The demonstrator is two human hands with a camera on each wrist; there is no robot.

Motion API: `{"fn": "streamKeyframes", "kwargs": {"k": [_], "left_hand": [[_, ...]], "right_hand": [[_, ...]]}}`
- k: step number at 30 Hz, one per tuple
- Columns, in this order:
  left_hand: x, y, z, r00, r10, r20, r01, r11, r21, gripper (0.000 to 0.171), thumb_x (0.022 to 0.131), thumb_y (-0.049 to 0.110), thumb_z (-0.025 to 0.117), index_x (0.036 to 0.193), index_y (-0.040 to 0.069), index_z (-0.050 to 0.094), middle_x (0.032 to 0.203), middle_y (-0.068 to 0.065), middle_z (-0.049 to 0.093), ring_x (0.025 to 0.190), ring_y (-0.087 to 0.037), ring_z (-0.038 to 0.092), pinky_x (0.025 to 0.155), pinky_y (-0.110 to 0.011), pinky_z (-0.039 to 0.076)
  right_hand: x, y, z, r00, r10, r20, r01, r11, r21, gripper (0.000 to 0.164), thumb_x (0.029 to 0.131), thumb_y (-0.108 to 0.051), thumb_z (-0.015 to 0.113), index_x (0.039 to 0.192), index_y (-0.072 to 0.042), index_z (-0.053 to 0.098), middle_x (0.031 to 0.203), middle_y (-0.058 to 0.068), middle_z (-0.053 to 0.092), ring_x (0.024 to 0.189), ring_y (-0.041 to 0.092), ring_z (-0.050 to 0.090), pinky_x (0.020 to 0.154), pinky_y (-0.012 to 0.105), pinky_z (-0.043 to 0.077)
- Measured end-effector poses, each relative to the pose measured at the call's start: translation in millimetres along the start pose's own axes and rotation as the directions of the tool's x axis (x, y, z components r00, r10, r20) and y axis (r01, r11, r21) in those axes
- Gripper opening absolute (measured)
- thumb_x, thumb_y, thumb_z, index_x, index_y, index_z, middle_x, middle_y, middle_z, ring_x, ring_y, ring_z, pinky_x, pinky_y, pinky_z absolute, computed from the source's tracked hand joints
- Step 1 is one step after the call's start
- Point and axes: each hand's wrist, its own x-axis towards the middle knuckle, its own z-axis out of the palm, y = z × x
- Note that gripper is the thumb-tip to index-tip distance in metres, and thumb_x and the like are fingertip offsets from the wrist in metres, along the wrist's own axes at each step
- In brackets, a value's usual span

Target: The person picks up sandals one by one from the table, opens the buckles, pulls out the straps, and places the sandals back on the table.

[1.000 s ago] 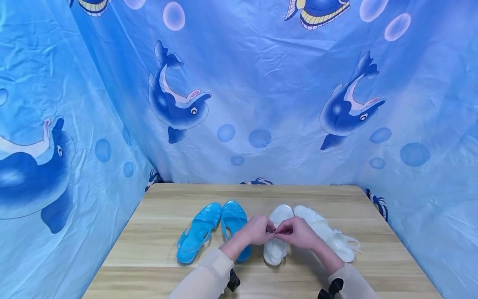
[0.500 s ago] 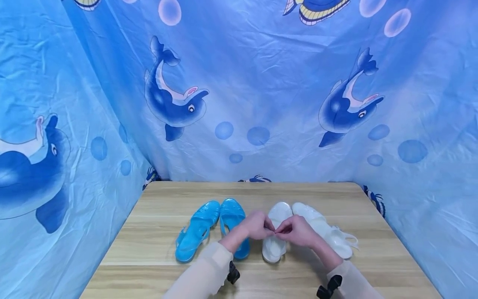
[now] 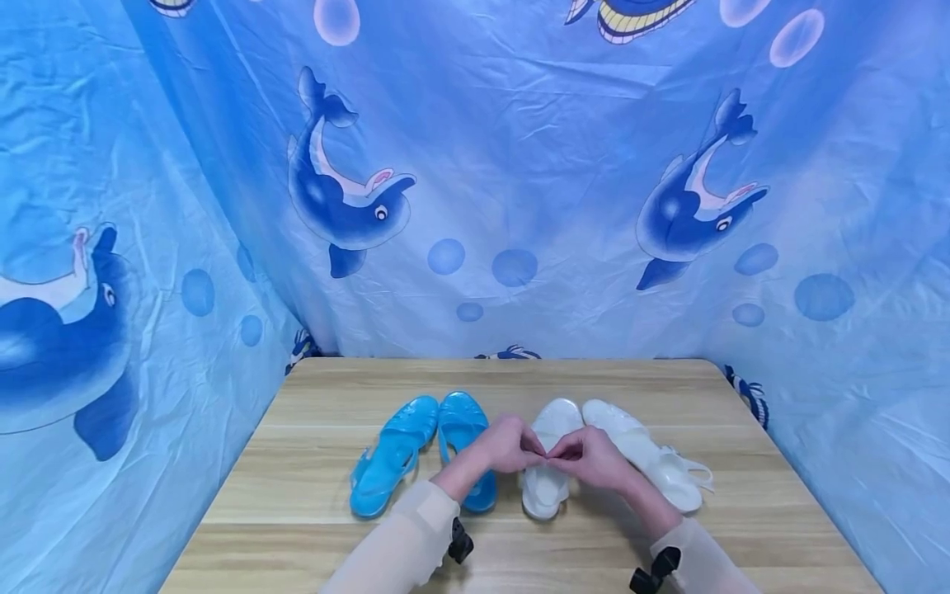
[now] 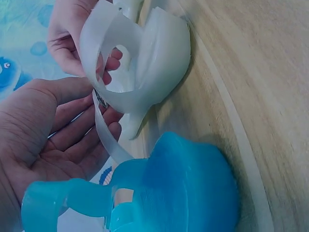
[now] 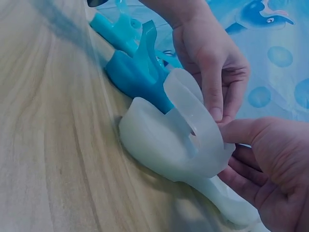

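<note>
In the head view, a white sandal [image 3: 545, 495] lies sole down on the table under both hands. The left hand [image 3: 512, 445] comes in from its left and pinches the sandal's strap by a small metal buckle [image 4: 102, 99]. From the other side the right hand [image 3: 594, 458] pinches the looped heel strap [image 5: 210, 140], its fingertips meeting those of the left. Fingers partly cover the buckle, so I cannot tell whether it is fastened. The second white sandal [image 3: 653, 462] lies to the right, toe beside the first, its strap [image 3: 693, 470] sticking out loosely.
A pair of blue sandals stands to the left: one blue sandal [image 3: 393, 462] is fully in view, the other blue sandal [image 3: 460, 421] partly behind the left forearm. They rest on a wooden table [image 3: 334, 553]. A blue dolphin-print curtain [image 3: 475, 206] surrounds its back and sides.
The head view has shifted slightly. Both hands stay together over the white sandal; a small shiny piece seen between the fingertips a second ago is now covered. The sandals have not moved.
</note>
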Motion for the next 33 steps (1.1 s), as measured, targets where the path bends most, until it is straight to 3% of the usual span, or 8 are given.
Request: {"fn": "streamKeyframes", "kwargs": {"k": [8, 14, 28, 33], "left_hand": [[-1.1, -3.3, 2.6, 1.000, -0.009, -0.020, 0.008, 1.000, -0.010, 0.008, 0.094, 0.020, 0.083, 0.097, 0.015, 0.087, 0.093, 0.004, 0.084, 0.081, 0.002, 0.070, 0.071, -0.014, 0.055], [-1.0, -3.8, 5.0, 0.999, 0.005, -0.052, -0.005, 1.000, -0.013, 0.008, 0.093, 0.020, 0.083, 0.096, 0.013, 0.086, 0.091, 0.003, 0.083, 0.078, 0.004, 0.068, 0.069, -0.013, 0.054], [-1.1, -1.0, 4.1, 0.999, -0.021, -0.049, 0.019, 0.999, -0.031, 0.006, 0.092, 0.018, 0.084, 0.094, 0.012, 0.086, 0.089, 0.002, 0.083, 0.075, 0.003, 0.068, 0.068, -0.014, 0.055], [-0.5, -4.0, 6.1, 0.998, -0.012, -0.056, 0.011, 1.000, -0.025, 0.006, 0.092, 0.019, 0.084, 0.093, 0.013, 0.086, 0.088, 0.004, 0.083, 0.075, 0.003, 0.067, 0.068, -0.014, 0.055]], "right_hand": [[-6, 2, 1, 0.998, -0.009, -0.056, 0.006, 0.998, -0.058, 0.004, 0.092, -0.017, 0.084, 0.095, -0.014, 0.085, 0.090, -0.003, 0.083, 0.083, -0.002, 0.071, 0.076, 0.020, 0.060], [-6, 2, 4, 0.997, -0.020, -0.073, 0.019, 1.000, -0.020, 0.005, 0.095, -0.015, 0.081, 0.100, -0.015, 0.083, 0.095, 0.000, 0.083, 0.089, 0.000, 0.073, 0.079, 0.021, 0.061], [-11, 1, 4, 0.995, 0.019, -0.097, -0.022, 0.999, -0.024, 0.003, 0.094, -0.017, 0.082, 0.096, -0.016, 0.084, 0.093, -0.001, 0.082, 0.086, 0.000, 0.073, 0.078, 0.020, 0.060], [-9, 1, 5, 0.996, 0.023, -0.083, -0.021, 0.999, 0.025, 0.005, 0.095, -0.017, 0.081, 0.100, -0.014, 0.082, 0.098, 0.003, 0.082, 0.089, 0.001, 0.074, 0.079, 0.022, 0.061]]}}
